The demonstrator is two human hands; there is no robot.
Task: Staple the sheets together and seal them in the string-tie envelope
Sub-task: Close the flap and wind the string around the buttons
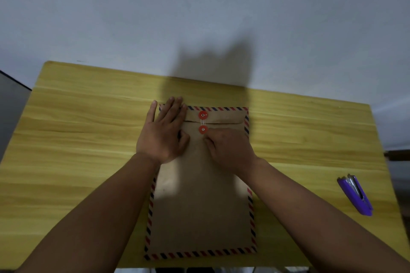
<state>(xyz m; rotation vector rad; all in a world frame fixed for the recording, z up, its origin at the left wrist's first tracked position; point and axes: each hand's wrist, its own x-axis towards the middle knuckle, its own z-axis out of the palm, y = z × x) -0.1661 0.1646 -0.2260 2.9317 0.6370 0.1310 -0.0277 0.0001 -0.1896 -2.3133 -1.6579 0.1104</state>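
Note:
A brown string-tie envelope [199, 213] with a red and blue striped border lies flat in the middle of the yellow table [77, 131]. Its flap is folded down, and white string [203, 122] runs between the two red buttons [203, 115]. My left hand [165, 133] lies flat with straight fingers on the envelope's upper left corner, pressing it. My right hand [228, 148] sits just right of the lower button [203, 129], its fingers curled; whether they pinch the string is hidden. The sheets are not visible.
A purple stapler [355, 195] lies near the table's right edge. A pale wall stands behind the table, and a dark grey object [11, 108] is at the far left.

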